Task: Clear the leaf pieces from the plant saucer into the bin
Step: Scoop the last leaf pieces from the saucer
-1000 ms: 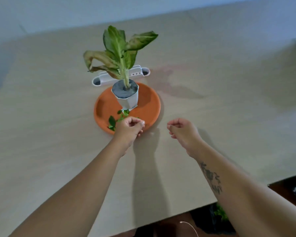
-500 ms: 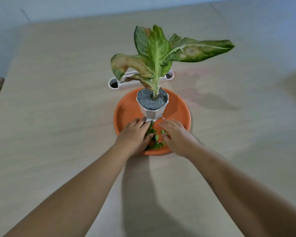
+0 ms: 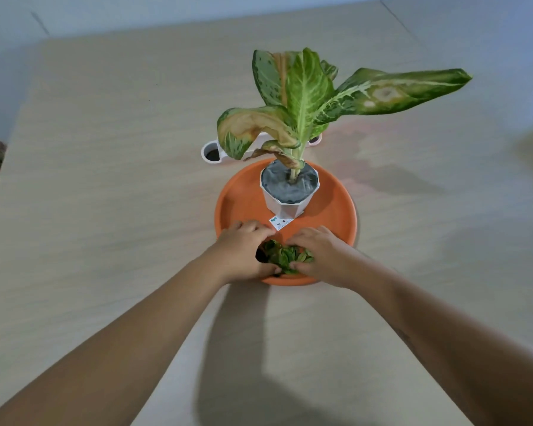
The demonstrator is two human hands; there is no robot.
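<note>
Although nothing has yet left the saucer (image 3: 237, 195), the gathering stage appears close to complete. Taken from the left: my left grip (image 3: 243, 252) sits inside the near rim, fingers curled round the left flank of the leaf pieces (image 3: 285, 258). These lie heaped in one small green pile on the near part of the saucer, held between both grips, just in front of the white pot (image 3: 286, 201), which stands upright on the saucer with its plant (image 3: 302, 96). My right grip (image 3: 326, 256) mirrors the left, fingers and thumb curled against the right flank of the pile. No stray pieces are visible on the bare orange surface, though whatever lies beneath my grips is hidden. Outstanding, in my judgement: lift the pile clear without shedding any, then carry it to the bin, which is not in view. No deposit can be recorded. Task assessed as under halfway.
</note>
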